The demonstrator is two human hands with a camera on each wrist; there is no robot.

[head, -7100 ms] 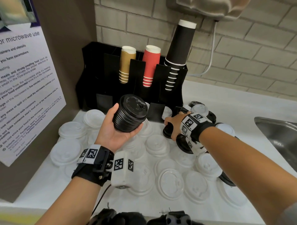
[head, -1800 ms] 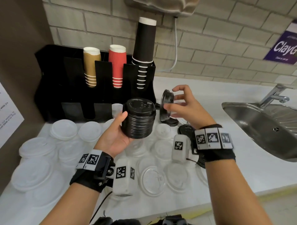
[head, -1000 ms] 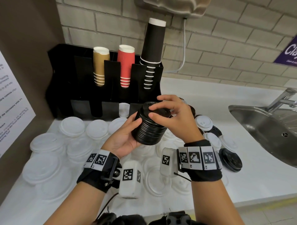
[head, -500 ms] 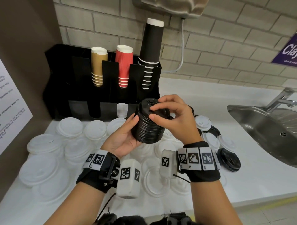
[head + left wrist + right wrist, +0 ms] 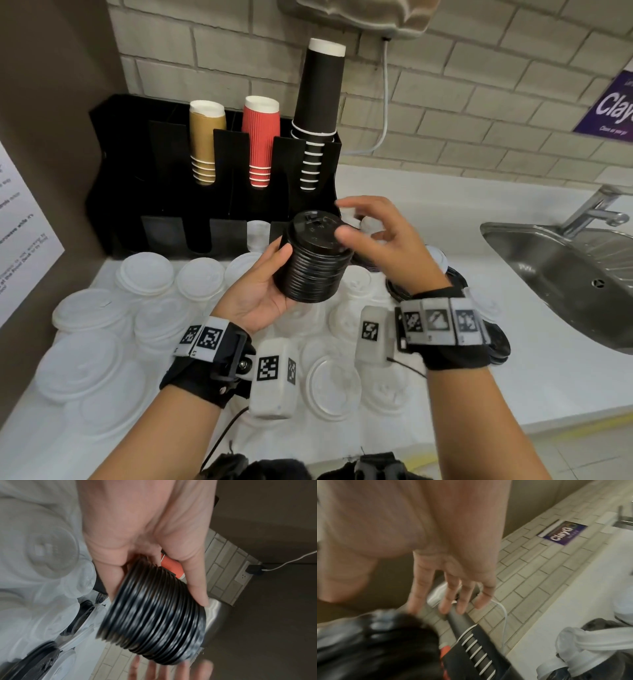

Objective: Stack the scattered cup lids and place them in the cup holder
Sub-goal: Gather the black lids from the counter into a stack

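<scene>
My left hand [image 5: 270, 277] grips a tall stack of black lids [image 5: 313, 270] from the side, held above the counter in front of the black cup holder [image 5: 164, 178]. In the left wrist view the thumb and fingers [image 5: 193, 582] curl round the ribbed stack [image 5: 154, 622]. My right hand [image 5: 363, 226] hovers just right of the stack's top, fingers spread and holding nothing; its thumb is close to the top lid's rim. The right wrist view shows straight fingers [image 5: 450, 588] above the blurred stack [image 5: 376, 642]. Several white lids [image 5: 144, 274] lie scattered on the counter.
The holder carries gold cups [image 5: 205, 137], red cups [image 5: 260, 137] and tall black cups [image 5: 318, 102]. Loose black lids [image 5: 498, 339] lie by my right wrist. A steel sink [image 5: 565, 274] with a tap [image 5: 592, 212] is at the right. A brown wall with a notice [image 5: 20, 240] bounds the left.
My right hand set a black lid on top of the stack and pressed it down, then let go and spread its fingers. The stack stays in my left hand.
</scene>
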